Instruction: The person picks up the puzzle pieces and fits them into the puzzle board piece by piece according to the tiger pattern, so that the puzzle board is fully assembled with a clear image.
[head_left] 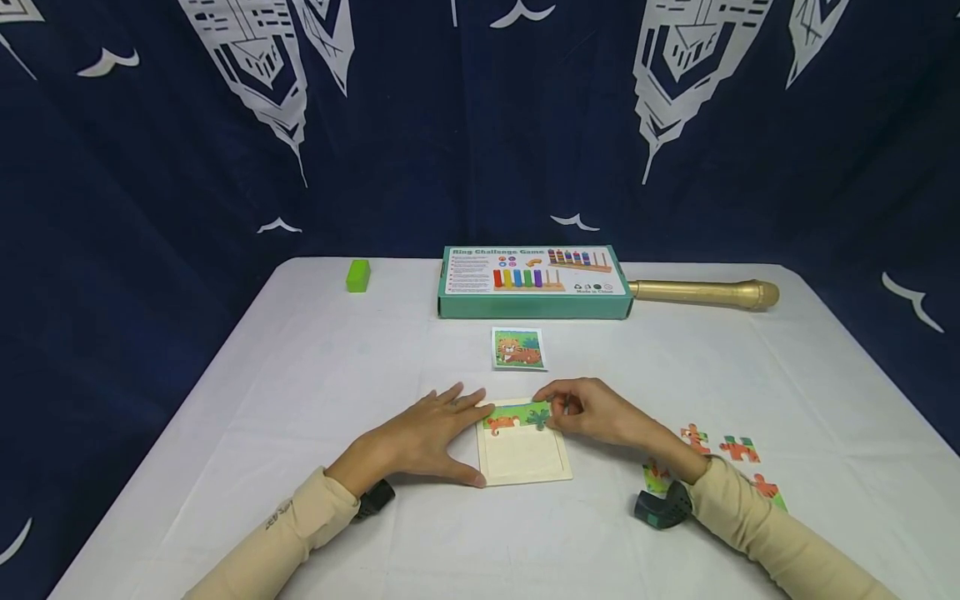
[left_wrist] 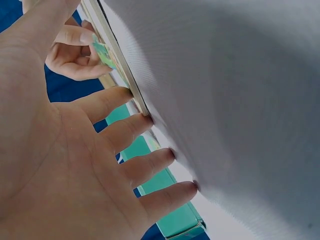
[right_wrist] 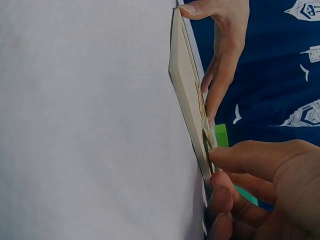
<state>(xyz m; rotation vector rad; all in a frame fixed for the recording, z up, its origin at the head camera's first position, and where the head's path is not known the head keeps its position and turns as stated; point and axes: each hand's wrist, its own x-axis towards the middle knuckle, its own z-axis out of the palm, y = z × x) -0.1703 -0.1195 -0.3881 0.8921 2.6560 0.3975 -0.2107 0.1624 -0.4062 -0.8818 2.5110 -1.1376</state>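
A shallow wooden puzzle tray (head_left: 525, 460) lies on the white table, with picture pieces (head_left: 504, 419) of an orange animal on green along its far side. My left hand (head_left: 420, 435) is spread at the tray's left edge, fingers straight, with thumb and fingertips touching the frame. At the tray's far right corner my right hand (head_left: 600, 412) pinches a green puzzle piece (left_wrist: 102, 51) between thumb and fingers. The fingers partly hide that piece in the head view. Just beyond the tray lies a small tiger picture card (head_left: 518, 350).
Several loose puzzle pieces (head_left: 740, 449) lie to the right, some partly behind the right forearm. A green game box (head_left: 536, 307) stands at the back, beside a gold microphone-like stick (head_left: 705, 293). A light green block (head_left: 357, 276) sits at the back left.
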